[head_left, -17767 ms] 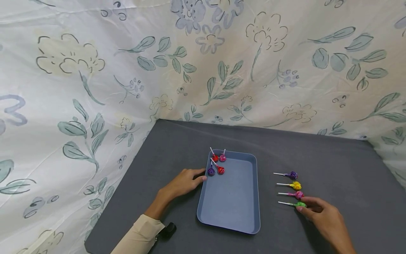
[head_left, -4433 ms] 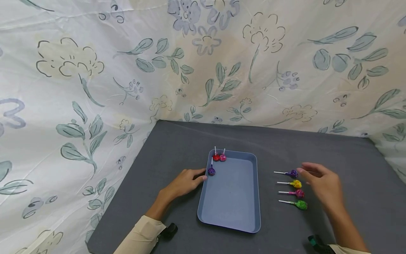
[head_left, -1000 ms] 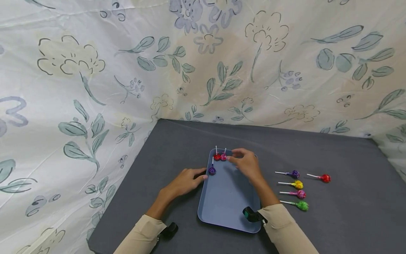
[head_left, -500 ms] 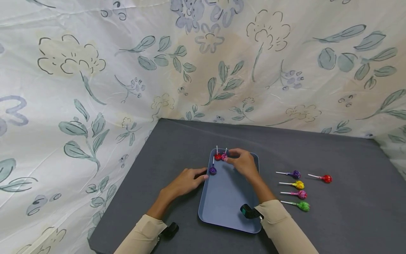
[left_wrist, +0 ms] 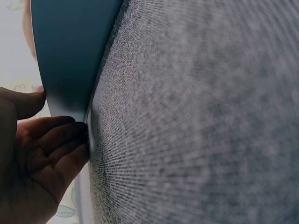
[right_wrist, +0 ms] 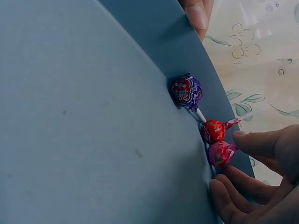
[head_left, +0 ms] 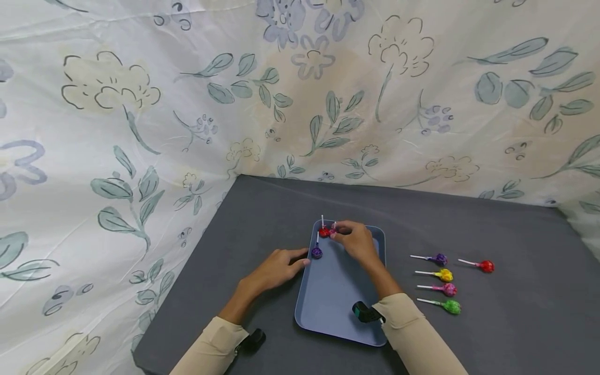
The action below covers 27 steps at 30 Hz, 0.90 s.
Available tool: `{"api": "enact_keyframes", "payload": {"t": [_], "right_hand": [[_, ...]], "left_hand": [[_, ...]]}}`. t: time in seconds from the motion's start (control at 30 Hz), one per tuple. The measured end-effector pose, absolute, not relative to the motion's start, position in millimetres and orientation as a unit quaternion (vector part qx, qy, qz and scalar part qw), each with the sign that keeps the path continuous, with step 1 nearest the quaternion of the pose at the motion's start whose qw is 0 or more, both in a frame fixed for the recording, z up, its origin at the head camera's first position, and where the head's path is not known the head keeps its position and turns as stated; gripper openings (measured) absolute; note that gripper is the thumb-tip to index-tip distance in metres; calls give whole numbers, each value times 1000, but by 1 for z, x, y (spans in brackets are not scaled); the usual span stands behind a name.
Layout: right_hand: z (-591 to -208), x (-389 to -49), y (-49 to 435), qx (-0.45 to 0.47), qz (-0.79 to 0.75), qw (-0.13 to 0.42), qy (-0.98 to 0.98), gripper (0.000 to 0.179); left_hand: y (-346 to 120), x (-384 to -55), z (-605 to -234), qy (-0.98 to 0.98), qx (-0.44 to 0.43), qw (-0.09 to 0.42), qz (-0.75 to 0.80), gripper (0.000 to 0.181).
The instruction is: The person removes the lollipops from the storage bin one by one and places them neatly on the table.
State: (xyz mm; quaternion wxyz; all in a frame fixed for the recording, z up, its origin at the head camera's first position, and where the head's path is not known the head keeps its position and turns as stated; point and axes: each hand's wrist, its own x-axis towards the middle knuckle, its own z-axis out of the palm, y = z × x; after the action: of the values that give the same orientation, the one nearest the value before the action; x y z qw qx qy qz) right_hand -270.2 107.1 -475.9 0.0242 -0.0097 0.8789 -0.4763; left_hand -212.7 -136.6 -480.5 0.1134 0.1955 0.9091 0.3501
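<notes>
A shallow blue-grey tray (head_left: 337, 307) holds a purple lollipop (head_left: 316, 252), a red lollipop (head_left: 323, 232) and a pink lollipop (right_wrist: 222, 153) in its far left corner. My right hand (head_left: 358, 242) reaches over the tray and pinches the pink lollipop between thumb and fingers; the hand partly covers it in the head view. At the tray's left side, my left hand (head_left: 276, 269) rests with its fingertips against the outer wall. In the left wrist view the left thumb (left_wrist: 30, 103) touches the rim, the other fingers lie lower on the wall.
Right of the tray a column of lollipops lies on the grey cloth (head_left: 515, 323): purple (head_left: 439, 259), yellow (head_left: 445, 275), pink (head_left: 449, 289) and green (head_left: 452, 307). Farther right is a single red lollipop (head_left: 487, 266). A floral curtain (head_left: 328, 104) hangs behind and at left.
One red lollipop has moved from the tray to the cloth right of the column. My right hand has gone from there to the tray's pink lollipop, closing in over the last second. The left hand stayed.
</notes>
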Motion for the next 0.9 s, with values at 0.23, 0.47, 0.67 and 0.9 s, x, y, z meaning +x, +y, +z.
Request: {"api": "enact_keyframes", "payload": {"t": [0.23, 0.47, 0.67, 0.9], "right_hand": [[-477, -273, 105, -16, -465, 5, 885, 20], [-478, -273, 102, -39, -429, 23, 902, 27], [-476, -272, 100, -39, -431, 19, 901, 13], [-478, -271, 100, -45, -423, 20, 905, 8]], "left_hand": [[-136, -213, -480, 910, 199, 109, 346, 53], [-137, -213, -482, 909, 207, 103, 346, 53], [-137, -212, -480, 908, 213, 97, 347, 52], [-139, -212, -480, 908, 211, 103, 346, 54]]}}
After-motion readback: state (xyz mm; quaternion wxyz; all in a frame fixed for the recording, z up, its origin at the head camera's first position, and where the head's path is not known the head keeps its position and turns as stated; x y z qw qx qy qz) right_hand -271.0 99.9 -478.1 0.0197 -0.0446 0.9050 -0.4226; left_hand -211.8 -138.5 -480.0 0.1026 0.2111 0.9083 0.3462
